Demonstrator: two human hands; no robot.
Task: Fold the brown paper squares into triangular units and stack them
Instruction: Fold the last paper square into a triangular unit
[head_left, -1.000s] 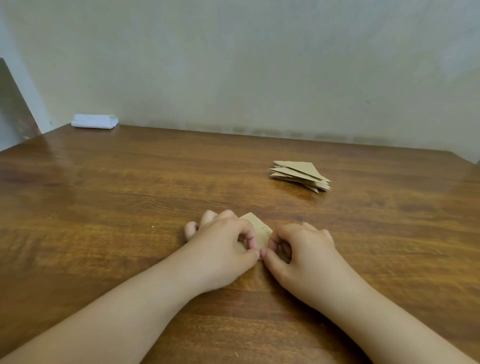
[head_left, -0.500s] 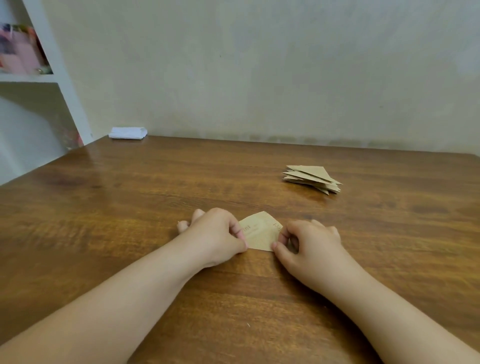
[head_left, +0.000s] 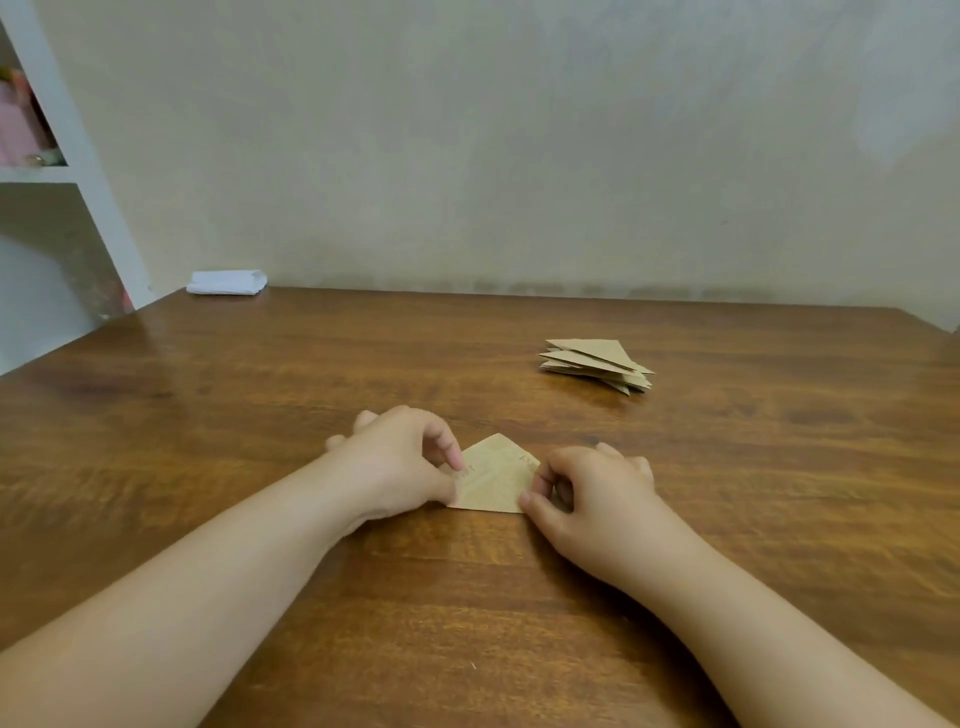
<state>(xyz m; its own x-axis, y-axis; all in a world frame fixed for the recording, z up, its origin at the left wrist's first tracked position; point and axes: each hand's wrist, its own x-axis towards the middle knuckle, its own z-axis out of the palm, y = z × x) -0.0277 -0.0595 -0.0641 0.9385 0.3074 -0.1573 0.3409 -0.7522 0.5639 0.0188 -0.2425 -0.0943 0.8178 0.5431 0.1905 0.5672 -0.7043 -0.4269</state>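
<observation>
A folded brown paper piece (head_left: 493, 478) lies flat on the wooden table (head_left: 260, 415), its point aimed away from me. My left hand (head_left: 400, 460) pinches its left corner with thumb and forefinger. My right hand (head_left: 587, 488) pinches its right corner, the other fingers curled. A stack of folded brown triangles (head_left: 595, 364) sits further back to the right, clear of both hands.
A folded white cloth or paper (head_left: 227, 283) lies at the table's far left corner by the wall. A white shelf unit (head_left: 62, 197) stands beyond the table's left edge. The wall runs close behind the table.
My hands have moved apart along the paper, so more of the folded piece shows between them. The camera has tilted up and turned left, bringing the shelf into view.
</observation>
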